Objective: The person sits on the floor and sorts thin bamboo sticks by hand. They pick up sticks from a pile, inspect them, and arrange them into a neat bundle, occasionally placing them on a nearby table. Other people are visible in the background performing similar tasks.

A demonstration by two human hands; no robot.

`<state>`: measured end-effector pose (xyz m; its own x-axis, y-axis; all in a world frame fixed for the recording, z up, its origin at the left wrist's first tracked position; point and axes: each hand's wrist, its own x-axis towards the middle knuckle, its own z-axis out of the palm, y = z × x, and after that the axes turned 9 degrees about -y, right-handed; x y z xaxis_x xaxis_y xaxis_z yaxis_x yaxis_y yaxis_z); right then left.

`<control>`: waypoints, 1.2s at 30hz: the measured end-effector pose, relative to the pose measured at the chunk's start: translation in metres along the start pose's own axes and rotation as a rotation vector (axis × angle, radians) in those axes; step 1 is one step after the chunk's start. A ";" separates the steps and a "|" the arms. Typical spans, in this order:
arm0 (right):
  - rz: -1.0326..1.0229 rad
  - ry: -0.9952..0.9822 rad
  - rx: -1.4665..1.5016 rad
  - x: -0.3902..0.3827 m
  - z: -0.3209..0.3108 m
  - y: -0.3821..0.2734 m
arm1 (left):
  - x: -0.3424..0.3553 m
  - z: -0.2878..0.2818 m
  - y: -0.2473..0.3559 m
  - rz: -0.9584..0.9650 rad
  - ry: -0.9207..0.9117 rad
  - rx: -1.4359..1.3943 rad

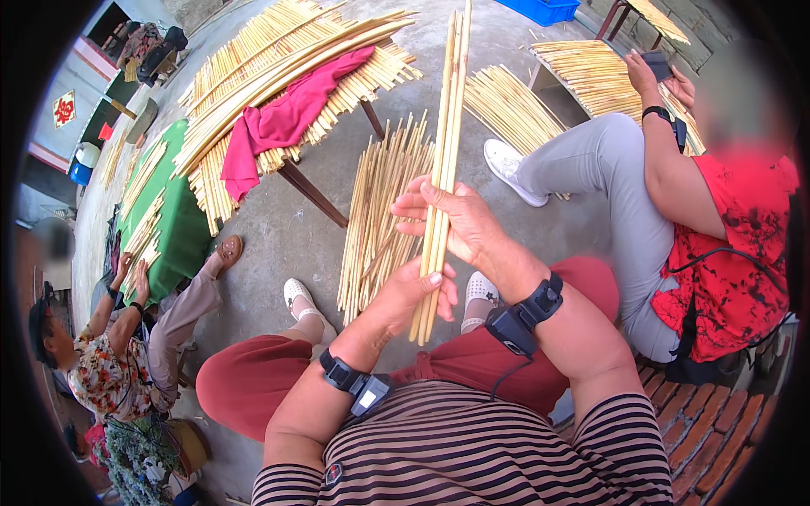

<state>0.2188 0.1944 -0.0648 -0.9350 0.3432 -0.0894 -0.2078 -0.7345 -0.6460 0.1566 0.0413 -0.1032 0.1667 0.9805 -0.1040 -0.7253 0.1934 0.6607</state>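
Observation:
Several long, pale yellow wooden sticks (pixel 450 110) stand tilted in front of me, gathered side by side. Low on the bundle, near its bottom ends, my left hand (pixel 411 295) is closed around them with the thumb on top. Higher up, my right hand (pixel 464 221) grips the same sticks, its thumb across the front and its fingers showing past the left side. Just beyond my hands, a loose pile of similar sticks (pixel 380 215) lies on the concrete floor between my feet and the table.
A table heaped with sticks (pixel 278 51) bears a magenta cloth (pixel 291 114). At left, a person (pixel 110 363) handles sticks on a green-covered surface (pixel 173 211). A person in red (pixel 734 228) sits close on my right, near more sticks (pixel 582 72). A blue crate (pixel 540 8) stands behind.

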 end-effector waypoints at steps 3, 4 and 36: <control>-0.036 0.015 -0.027 -0.002 0.006 -0.003 | 0.001 0.004 -0.009 0.051 0.098 0.020; -0.047 0.027 -0.030 -0.002 0.009 -0.005 | 0.002 0.004 -0.009 0.060 0.129 0.062; -0.303 0.055 -0.143 -0.001 0.003 -0.003 | -0.005 -0.013 -0.005 0.021 0.343 0.590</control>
<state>0.2193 0.1952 -0.0606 -0.8194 0.5669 0.0848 -0.4278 -0.5064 -0.7487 0.1512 0.0357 -0.1156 -0.1356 0.9582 -0.2518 -0.2239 0.2179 0.9499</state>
